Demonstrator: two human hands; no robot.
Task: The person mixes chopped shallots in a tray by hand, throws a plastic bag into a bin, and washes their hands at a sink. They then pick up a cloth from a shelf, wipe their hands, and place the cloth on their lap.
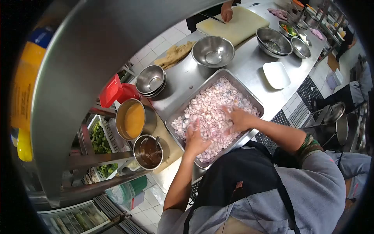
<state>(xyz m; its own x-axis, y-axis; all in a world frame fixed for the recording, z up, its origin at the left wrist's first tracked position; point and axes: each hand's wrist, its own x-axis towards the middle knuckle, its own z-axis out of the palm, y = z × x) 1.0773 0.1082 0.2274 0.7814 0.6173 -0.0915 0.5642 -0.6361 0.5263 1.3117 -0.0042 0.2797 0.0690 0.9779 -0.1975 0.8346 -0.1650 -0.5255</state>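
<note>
A rectangular metal tray [254,99] is spread with sliced pink shallots [212,103]. My left hand [196,141] rests among the slices at the tray's near left, its fingers apart and partly sunk in them. Toward the right side, my right hand [239,119] also touches the shallots with spread fingers, a little blurred. Neither hand grips anything that I can make out.
Beyond the tray stands a steel bowl [213,51]; stacked bowls [150,80] sit to its left. Pots of orange liquid [134,121] and brown sauce [149,153] are at left. A white dish [276,75] lies right. Another person's hand [226,13] is over a cutting board [238,27].
</note>
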